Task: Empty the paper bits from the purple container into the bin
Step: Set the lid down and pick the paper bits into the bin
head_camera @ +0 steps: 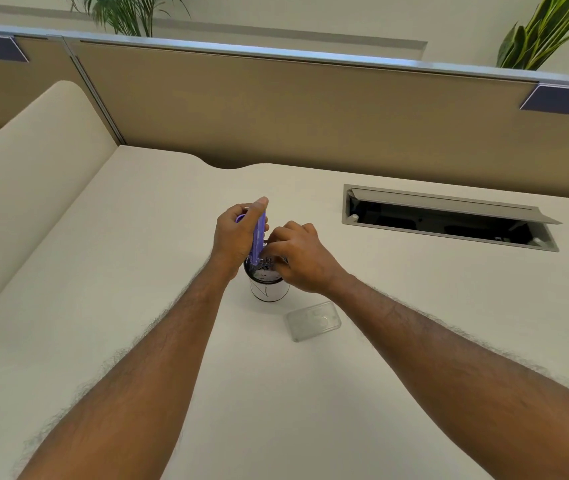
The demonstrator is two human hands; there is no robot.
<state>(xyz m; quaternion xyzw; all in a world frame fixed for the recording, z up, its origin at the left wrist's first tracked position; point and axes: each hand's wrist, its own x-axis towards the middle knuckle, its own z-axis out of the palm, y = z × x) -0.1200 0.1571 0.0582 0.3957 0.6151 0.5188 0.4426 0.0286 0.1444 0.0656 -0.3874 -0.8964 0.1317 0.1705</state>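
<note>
Clamped in the left hand (236, 237), the purple container (259, 237) stands on end, its long axis nearly vertical, low end dipping into the mouth of the small bin (269, 289) at mid-desk. The right hand (297, 254) is just right of it, fingers curled at the bin's rim and the container's low end; whether they pinch anything I cannot tell. Pale paper bits (265, 273) show inside the bin. Since the container sits straight above the opening, the coming move looks like a shake or scrape downward, with the right hand nearer the mouth. A clear lid (312, 320) lies on the desk (137, 254), near and right of the bin.
</note>
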